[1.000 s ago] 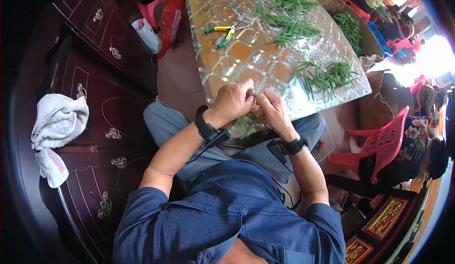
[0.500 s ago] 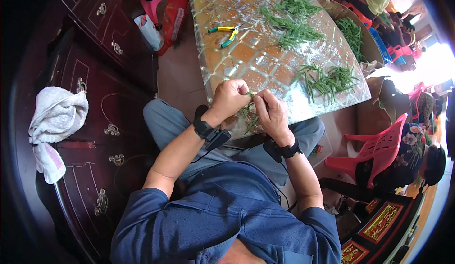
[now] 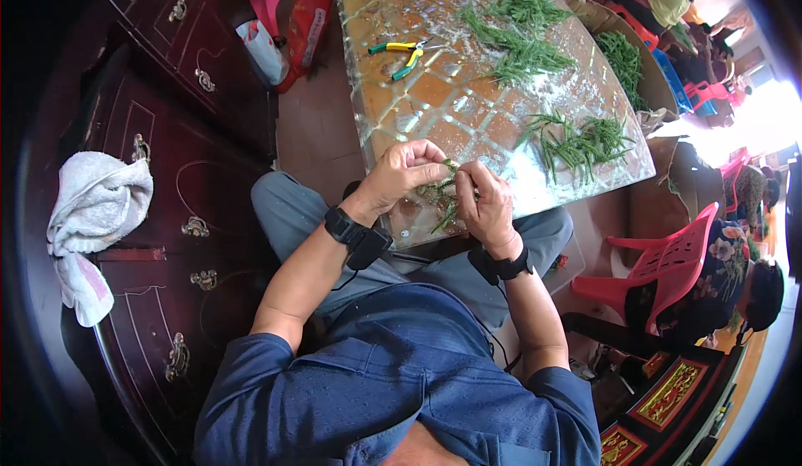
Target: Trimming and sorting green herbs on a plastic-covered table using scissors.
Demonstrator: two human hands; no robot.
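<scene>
left hand (image 3: pixel 409 168): thumb and fingertips pinching a skinny green sprig (image 3: pixel 451 165) | right hand (image 3: pixel 487 204): fingers bunched right up by it, can't tell if they're gripping too | sprig's between the hands, over the near edge of the counter (image 3: pixel 386 6) | yellow-and-green pliers (image 3: pixel 403 47) farther up, handles splayed | loose greenery pile (image 3: pixel 591 146) off to the right
</scene>
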